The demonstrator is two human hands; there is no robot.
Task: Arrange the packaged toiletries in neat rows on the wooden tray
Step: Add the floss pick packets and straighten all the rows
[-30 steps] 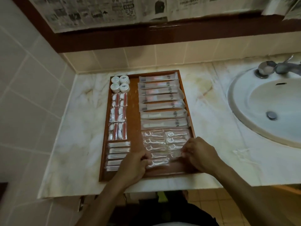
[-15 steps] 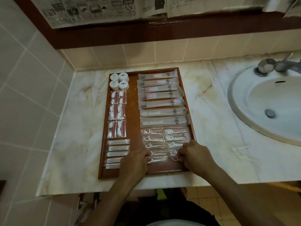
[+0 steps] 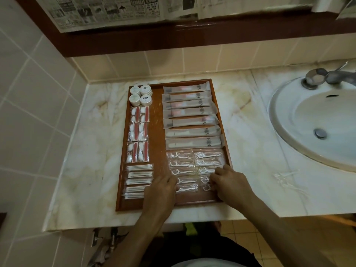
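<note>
A wooden tray [image 3: 159, 116] lay on the marble counter [image 3: 248, 132], left of the sink [image 3: 300, 116] and its tap [image 3: 325, 77]. Seven long toothbrush packets [image 3: 189, 114] were stacked in a column along the tray's right side, with clear floss pick packets [image 3: 181, 160] in two short columns below them. Down the left side sat four round white tubs [image 3: 140, 95], then red and white packets [image 3: 138, 132], then cotton bud packets [image 3: 139, 180] near the front edge. The left hand [image 3: 160, 191] rested at the left end of the lowest floss pick packets, its fingers curled and pinching the edge of one. The right hand [image 3: 228, 185] was curled over the lower right floss picks, fingertips gripping one packet. A loose clear wrapper [image 3: 285, 176] lay on the counter, well apart from the tray.
</note>
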